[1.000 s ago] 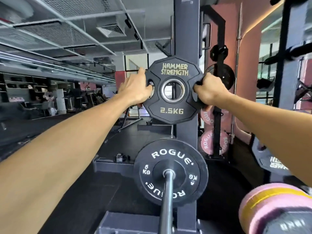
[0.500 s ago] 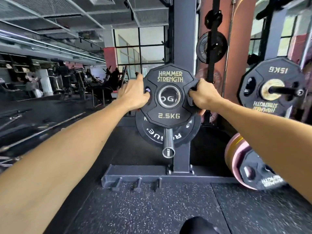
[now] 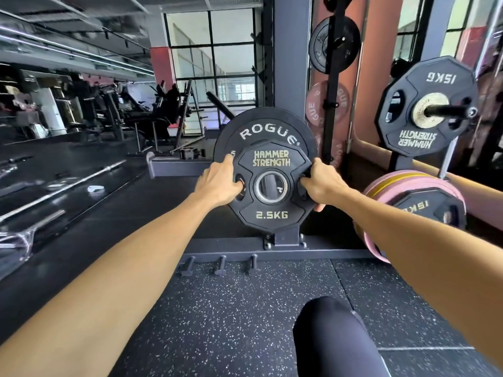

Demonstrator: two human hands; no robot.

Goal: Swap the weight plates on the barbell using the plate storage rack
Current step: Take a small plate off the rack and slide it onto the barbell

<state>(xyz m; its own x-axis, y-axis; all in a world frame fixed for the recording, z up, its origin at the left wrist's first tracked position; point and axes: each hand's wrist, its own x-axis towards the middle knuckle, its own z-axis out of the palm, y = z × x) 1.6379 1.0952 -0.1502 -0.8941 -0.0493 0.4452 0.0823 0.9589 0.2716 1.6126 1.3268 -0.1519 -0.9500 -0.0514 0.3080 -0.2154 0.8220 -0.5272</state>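
Both hands, left hand (image 3: pixel 221 183) and right hand (image 3: pixel 322 184), are gripping the 2.5 kg Hammer Strength plate (image 3: pixel 272 186) by its side cut-outs, holding it before the Rogue plate (image 3: pixel 265 131). If its bore is missing the sleeve, fingers risk getting pinched between the plates.

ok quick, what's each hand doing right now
Left hand: holding the 2.5 kg plate by its left grip hole.
Right hand: holding the same plate's right side.

Rack post (image 3: pixel 291 63) behind, pink plates (image 3: pixel 381 186) right, floor (image 3: pixel 231 308) open
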